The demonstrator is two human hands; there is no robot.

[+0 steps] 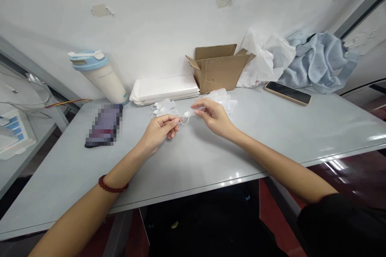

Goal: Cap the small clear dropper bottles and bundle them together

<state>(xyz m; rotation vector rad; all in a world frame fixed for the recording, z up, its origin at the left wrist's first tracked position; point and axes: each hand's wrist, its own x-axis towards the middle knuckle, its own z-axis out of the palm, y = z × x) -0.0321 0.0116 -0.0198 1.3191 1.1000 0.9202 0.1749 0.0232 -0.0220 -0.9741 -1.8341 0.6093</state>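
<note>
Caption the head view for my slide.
Right hand holds a small white plastic tube, left hand at its tip, above grey table.

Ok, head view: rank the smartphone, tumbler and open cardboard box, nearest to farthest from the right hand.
From the right hand:
1. Open cardboard box: just behind it, toward the wall.
2. Smartphone: on the right, lying flat.
3. Tumbler: far left, past the other hand.

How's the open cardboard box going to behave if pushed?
The cardboard box is probably light for its size, being thin-walled, though its contents aren't visible. Its splayed flaps would likely bend first. Boxy rather than round, it should slide on the glossy table rather than roll.
</note>
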